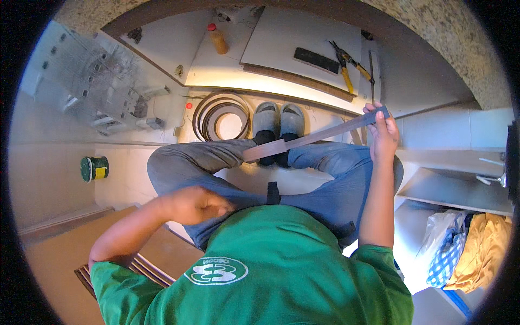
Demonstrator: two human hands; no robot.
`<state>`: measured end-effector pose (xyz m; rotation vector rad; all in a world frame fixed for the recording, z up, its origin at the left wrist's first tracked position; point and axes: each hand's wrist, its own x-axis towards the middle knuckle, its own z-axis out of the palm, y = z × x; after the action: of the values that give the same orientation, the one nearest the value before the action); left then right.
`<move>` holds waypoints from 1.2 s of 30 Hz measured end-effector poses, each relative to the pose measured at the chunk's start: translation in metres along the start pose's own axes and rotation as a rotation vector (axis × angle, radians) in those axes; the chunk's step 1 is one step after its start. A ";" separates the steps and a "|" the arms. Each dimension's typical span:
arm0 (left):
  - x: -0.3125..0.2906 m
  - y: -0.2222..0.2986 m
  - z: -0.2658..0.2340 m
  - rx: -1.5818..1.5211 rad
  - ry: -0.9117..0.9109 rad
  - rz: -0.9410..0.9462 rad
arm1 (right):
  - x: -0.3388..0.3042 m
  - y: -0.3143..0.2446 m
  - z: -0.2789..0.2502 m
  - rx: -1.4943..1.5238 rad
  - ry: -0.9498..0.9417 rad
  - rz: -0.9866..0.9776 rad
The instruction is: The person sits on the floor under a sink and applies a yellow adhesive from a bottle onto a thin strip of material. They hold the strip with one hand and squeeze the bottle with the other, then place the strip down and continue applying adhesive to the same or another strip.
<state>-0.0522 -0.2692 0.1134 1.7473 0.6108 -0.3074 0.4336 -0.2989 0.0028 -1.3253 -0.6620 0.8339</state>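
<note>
A brown wood-grain strip of edge banding (pixel 325 132) stretches over my lap and shins, with a wider, lighter piece at its left end. My right hand (pixel 383 132) is raised by my right knee, fingers closed on the strip's dark far end. Above my left thigh, my left hand (pixel 197 206) is curled in, apart from the strip; whether it holds anything small is hidden. Beyond my feet, to the left, a coil of edge banding (pixel 201 116) lies on the floor.
Grey sandals (pixel 292 116) are on my feet. Ahead, a low cabinet holds yellow-handled shears (pixel 346 73), a dark block (pixel 317 59) and a red-capped bottle (pixel 218 40). A green can (pixel 95 169) stands left. Cloths (pixel 482 254) lie at right. A stone counter edge (pixel 466 43) hangs overhead.
</note>
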 end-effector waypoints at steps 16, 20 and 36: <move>0.118 0.226 0.047 -1.035 -0.250 1.337 | -0.001 0.013 0.000 -0.211 -0.061 -0.119; 0.119 0.230 0.054 -1.027 -0.269 1.331 | -0.001 0.013 0.001 -0.220 -0.069 -0.124; 0.135 0.246 0.061 -0.943 -0.326 1.286 | -0.002 0.017 -0.001 -0.239 -0.115 -0.139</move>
<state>0.2012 -0.3357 0.2299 0.8433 -0.5957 0.5291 0.4311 -0.3002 -0.0139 -1.4339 -0.9566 0.7386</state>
